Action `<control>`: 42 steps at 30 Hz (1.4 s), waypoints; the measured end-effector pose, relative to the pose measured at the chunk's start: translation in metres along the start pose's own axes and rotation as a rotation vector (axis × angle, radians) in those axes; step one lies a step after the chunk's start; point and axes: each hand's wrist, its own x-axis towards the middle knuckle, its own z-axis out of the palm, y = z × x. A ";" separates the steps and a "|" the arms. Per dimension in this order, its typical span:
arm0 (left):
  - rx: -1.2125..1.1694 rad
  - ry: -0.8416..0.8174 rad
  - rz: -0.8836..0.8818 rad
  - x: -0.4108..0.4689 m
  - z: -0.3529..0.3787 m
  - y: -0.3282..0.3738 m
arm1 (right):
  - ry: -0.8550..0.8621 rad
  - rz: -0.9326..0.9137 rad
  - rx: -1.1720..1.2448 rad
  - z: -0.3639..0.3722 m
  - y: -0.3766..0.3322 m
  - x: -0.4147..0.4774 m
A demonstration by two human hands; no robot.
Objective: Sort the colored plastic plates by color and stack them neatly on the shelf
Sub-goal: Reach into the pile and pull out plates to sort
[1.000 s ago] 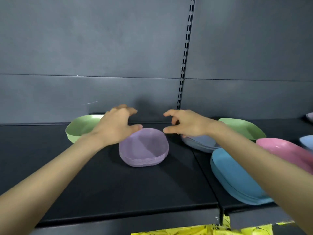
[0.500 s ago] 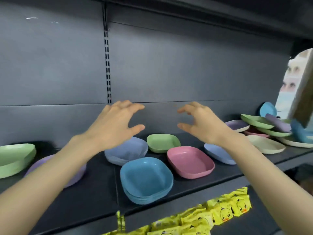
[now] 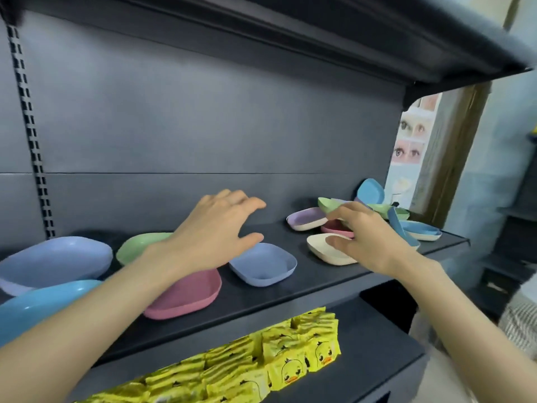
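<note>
Head view, the only one: both hands are out over the shelf (image 3: 293,290) and neither holds anything. The left hand (image 3: 215,234) hovers with fingers spread wide and loosely curved, above the gap between the pink plate (image 3: 186,298) at the front edge and the periwinkle plate (image 3: 263,266) just right of it. The right hand (image 3: 367,241) is also spread, with its thumb low over the cream plate (image 3: 321,250) and its fingers reaching toward the dark pink plate (image 3: 334,228) behind it; I can't tell if there's contact. Key relation: the unsorted pile (image 3: 380,206) sits at the shelf's right end against the back panel, just past the right fingertips and well apart from the left hand, so the right hand is clearly nearer. The cream plate's long axis runs roughly along the shelf, left to right, so I'd guess a thumb-over-rim pinch from the front fits. Sorted-looking plates sit to the left: the green plate (image 3: 139,245) toward the back, the light blue plate (image 3: 35,306) at the front-left edge. My judgement is that sorting is partway done and the right-end pile remains. One risk is that the tilted plates there may slide when one is pulled.
</note>
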 end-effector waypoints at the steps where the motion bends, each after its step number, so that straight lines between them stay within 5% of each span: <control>1: -0.004 0.000 0.007 0.011 0.005 0.004 | 0.003 -0.002 -0.001 -0.002 0.010 0.004; 14: -0.025 -0.187 -0.086 0.114 0.132 -0.002 | -0.149 -0.037 -0.016 0.066 0.145 0.103; 21: -0.143 -0.539 -0.338 0.127 0.164 -0.036 | -0.320 -0.155 0.027 0.109 0.185 0.152; 27: -0.206 -0.679 -0.588 0.116 0.183 -0.044 | -0.433 -0.270 0.000 0.134 0.204 0.180; 33: -0.172 -0.605 -0.727 0.115 0.198 -0.029 | -0.664 -0.296 0.205 0.148 0.213 0.199; 42: -0.028 -0.509 -0.846 0.122 0.194 -0.009 | -0.660 -0.371 0.298 0.155 0.214 0.207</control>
